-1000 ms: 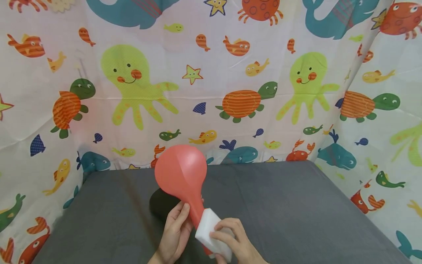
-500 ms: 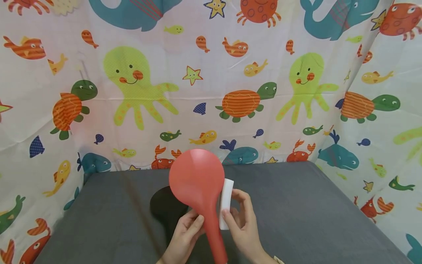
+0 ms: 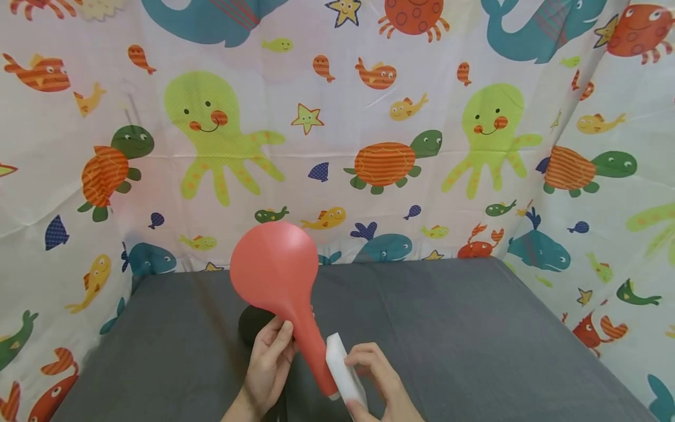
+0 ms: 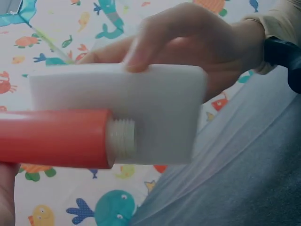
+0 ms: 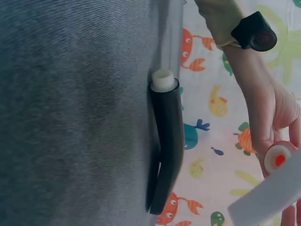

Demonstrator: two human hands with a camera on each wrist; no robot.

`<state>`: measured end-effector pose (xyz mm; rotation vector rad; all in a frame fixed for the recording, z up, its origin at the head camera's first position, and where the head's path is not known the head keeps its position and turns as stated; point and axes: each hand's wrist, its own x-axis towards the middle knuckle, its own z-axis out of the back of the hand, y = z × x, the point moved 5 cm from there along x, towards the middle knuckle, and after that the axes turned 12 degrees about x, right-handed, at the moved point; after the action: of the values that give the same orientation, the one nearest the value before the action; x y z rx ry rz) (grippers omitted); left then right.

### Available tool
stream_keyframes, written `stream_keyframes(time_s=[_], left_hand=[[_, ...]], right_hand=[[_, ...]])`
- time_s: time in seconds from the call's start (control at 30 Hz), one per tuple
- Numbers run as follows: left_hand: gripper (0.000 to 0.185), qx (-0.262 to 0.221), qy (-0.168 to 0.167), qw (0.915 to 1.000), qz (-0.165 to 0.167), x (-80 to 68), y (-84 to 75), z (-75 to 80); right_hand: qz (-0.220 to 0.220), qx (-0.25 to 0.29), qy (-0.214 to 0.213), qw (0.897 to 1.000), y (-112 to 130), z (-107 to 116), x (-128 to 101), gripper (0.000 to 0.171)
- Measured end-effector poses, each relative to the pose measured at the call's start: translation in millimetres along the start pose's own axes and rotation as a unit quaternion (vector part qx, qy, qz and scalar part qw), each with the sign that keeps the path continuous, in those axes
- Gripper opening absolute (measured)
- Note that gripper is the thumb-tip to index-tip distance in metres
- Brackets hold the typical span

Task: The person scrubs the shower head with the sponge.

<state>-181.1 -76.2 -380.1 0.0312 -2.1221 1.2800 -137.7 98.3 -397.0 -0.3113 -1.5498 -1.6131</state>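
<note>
My left hand (image 3: 272, 351) grips the handle of a red paddle-shaped object (image 3: 274, 269) with a round head, holding it up over the grey table (image 3: 474, 328). My right hand (image 3: 369, 369) pinches a white sponge block (image 3: 343, 375) against the lower end of the red handle. In the left wrist view the red handle (image 4: 56, 139) ends in a white threaded tip (image 4: 122, 139) lying against the sponge (image 4: 155, 103), with the right hand's fingers (image 4: 188, 37) on the sponge's top edge. In the right wrist view the sponge (image 5: 268, 197) and the red handle's end (image 5: 278, 159) show beside the left hand (image 5: 268, 108).
A black object of the same shape (image 3: 253, 322) lies on the table behind my left hand; its curved handle (image 5: 168, 141) with a white threaded tip (image 5: 163, 79) shows in the right wrist view. Sea-animal printed cloth (image 3: 369, 117) walls off the back and both sides.
The sponge has slid from beside the red head down to the handle's lower end. The red object has tipped to the left and my left hand has moved with it.
</note>
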Motion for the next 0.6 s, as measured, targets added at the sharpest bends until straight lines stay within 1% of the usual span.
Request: stream_keyframes(time_s=[0.07,0.2,0.27,0.33,0.43,0.53,0.6], left_hand=[[0.038,-0.003,0.003,0.9999,0.012,-0.6,1.9,-2.1],[0.035,0.022,0.008,0.9987,0.045,-3.9,11.3,-11.1],[0.034,0.034,0.012,0.9979,0.053,-5.8,15.8,-15.4],[0.034,0.042,0.009,0.9971,0.063,-7.3,19.6,-17.6],[0.032,0.052,-0.012,0.9953,0.081,-8.6,23.8,-16.7],[0.031,0.060,-0.048,0.9915,0.105,-7.8,28.4,-11.7],[0.029,0.066,-0.074,0.9879,0.119,-6.7,31.9,-7.3]], right_hand=[[-0.012,0.021,-0.017,1.000,0,-1,6,0.048],[0.006,0.045,-0.064,0.997,3,0,20,0.049],[0.014,0.051,-0.090,0.995,4,1,25,0.048],[0.022,0.055,-0.103,0.993,6,2,28,0.048],[0.018,0.046,-0.098,0.994,5,2,24,0.048],[0.007,0.023,-0.076,0.997,3,3,14,0.049],[-0.009,-0.006,-0.064,0.998,1,4,6,0.049]])
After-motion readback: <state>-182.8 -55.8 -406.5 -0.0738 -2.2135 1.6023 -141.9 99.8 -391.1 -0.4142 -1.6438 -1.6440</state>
